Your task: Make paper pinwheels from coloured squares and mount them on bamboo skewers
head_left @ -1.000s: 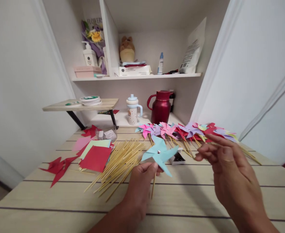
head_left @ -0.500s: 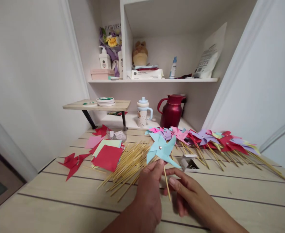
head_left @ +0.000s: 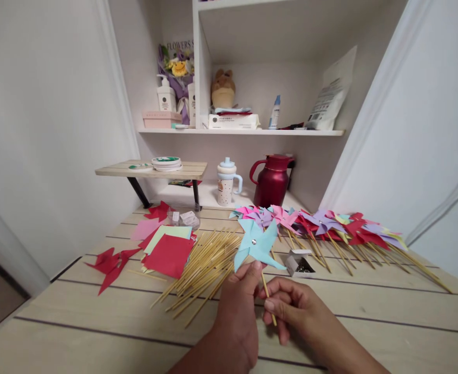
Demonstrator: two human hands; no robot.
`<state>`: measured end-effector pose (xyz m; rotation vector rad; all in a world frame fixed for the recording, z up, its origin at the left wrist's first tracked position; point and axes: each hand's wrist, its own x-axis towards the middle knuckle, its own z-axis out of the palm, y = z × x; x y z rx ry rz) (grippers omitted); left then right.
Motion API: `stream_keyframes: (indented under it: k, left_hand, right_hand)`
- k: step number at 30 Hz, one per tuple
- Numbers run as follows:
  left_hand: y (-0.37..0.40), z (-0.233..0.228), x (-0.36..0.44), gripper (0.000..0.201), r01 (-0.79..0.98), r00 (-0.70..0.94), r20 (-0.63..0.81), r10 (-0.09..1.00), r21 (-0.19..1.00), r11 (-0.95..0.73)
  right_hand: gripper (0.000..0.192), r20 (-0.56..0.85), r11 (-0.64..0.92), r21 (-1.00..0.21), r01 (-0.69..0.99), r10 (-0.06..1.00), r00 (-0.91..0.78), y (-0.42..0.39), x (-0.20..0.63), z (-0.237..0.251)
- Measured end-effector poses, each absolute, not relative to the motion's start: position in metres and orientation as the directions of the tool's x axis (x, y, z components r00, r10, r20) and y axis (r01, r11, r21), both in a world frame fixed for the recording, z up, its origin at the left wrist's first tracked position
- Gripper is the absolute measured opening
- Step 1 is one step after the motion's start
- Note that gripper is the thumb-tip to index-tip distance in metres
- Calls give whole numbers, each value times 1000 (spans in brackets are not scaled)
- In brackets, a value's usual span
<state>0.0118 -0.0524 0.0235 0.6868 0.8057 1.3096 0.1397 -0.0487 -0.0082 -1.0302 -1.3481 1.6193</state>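
My left hand (head_left: 237, 306) pinches the lower edge of a light blue paper pinwheel (head_left: 257, 245) with a metal pin at its centre. The pinwheel's thin wooden stick (head_left: 268, 296) slants down from behind it, and my right hand (head_left: 291, 307) closes its fingers around that stick just right of my left hand. Both hands hover low over the wooden table (head_left: 369, 311). To their left lies a loose pile of bamboo sticks (head_left: 201, 267). A small open box of pins (head_left: 300, 262) sits just beyond my right hand.
A row of finished pinwheels (head_left: 322, 226) in pink, purple and red lies across the back right. Red, green and pink paper squares (head_left: 168, 249) and red cut shapes (head_left: 109, 262) lie at left. A cup (head_left: 227, 183), a red jug (head_left: 273, 179), a small stand (head_left: 154, 170) and shelves stand behind.
My right hand came down from near the finished pinwheels to the blue pinwheel's stick and closed on it. The view shifted left, and my left hand kept the pinwheel.
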Motion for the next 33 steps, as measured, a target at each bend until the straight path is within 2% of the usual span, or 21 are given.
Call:
stream_keyframes:
  k: [4,8,10,13,16,20,23,27,33]
  left_hand:
    - [-48,18,10,39,-559,-1,-195,981,813,161]
    - [-47,19,5,39,-526,40,-179,983,833,173]
    - [-48,21,3,47,-466,49,-188,981,864,189]
    - [-46,27,-1,66,-402,-21,-190,982,901,165]
    - [-42,38,-8,68,-326,-149,-123,981,943,69]
    - [-36,53,-23,52,-232,-285,-5,958,971,-64]
    - [-36,59,-28,48,-219,-339,34,940,969,-114]
    - [-37,58,-25,46,-258,-319,34,947,958,-122]
    - [-37,59,-25,42,-333,-293,11,956,936,-113]
  right_hand:
    - [45,-115,-124,-992,-13,947,-301,-49,141,-1]
    - [46,-93,-80,-994,76,979,-181,-47,147,8]
    - [45,-57,-44,-992,116,993,-107,-44,154,13]
    - [44,-2,-1,-989,149,1000,-12,-40,170,20]
    - [42,35,28,-986,163,999,38,-39,187,26]
    - [39,13,19,-979,202,999,-35,-41,198,27]
    - [38,-36,2,-963,268,990,-136,-42,199,22]
    - [40,-68,-3,-939,343,982,-177,-43,197,15]
    - [42,-51,19,-931,363,982,-183,-45,196,19]
